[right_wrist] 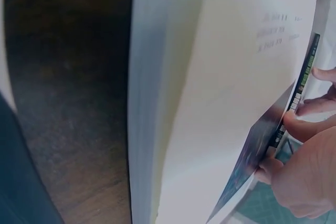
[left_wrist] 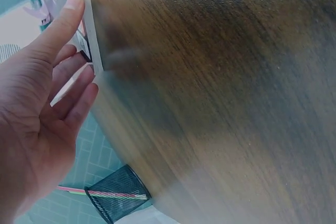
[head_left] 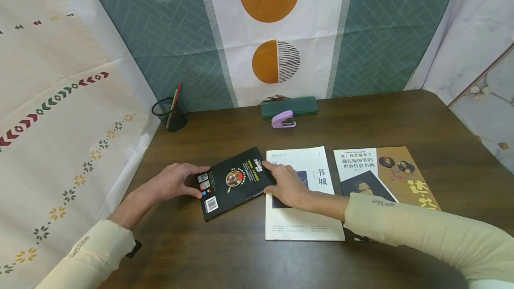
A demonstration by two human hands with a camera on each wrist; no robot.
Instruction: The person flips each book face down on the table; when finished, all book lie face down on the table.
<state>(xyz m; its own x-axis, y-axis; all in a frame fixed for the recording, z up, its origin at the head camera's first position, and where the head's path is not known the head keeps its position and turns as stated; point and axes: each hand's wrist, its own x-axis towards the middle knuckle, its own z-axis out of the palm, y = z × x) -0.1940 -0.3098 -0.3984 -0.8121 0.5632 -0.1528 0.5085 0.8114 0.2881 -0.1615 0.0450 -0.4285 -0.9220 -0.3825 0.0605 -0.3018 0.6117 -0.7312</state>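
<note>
A black book (head_left: 233, 182) with a round food picture and a barcode lies at a slant, its right end overlapping a white magazine (head_left: 307, 226). My left hand (head_left: 176, 182) grips the book's left end, thumb near the barcode. At the right end, my right hand (head_left: 287, 184) holds the book between thumb and fingers, reaching across the magazine. The left wrist view shows the left thumb (left_wrist: 65, 19) on the book's cover, the other fingers behind its edge. In the right wrist view the book's spine (right_wrist: 296, 95) shows dark with coloured lettering, beside the right hand (right_wrist: 310, 171).
Right of the magazine lies a brown-and-white art book (head_left: 401, 168), partly under the right sleeve. At the back stand a black mesh pen cup (head_left: 176, 120) with pencils, a purple stapler (head_left: 283, 119) and a dark green case (head_left: 305, 106). Patterned cloths hang behind the wooden table (head_left: 225, 258).
</note>
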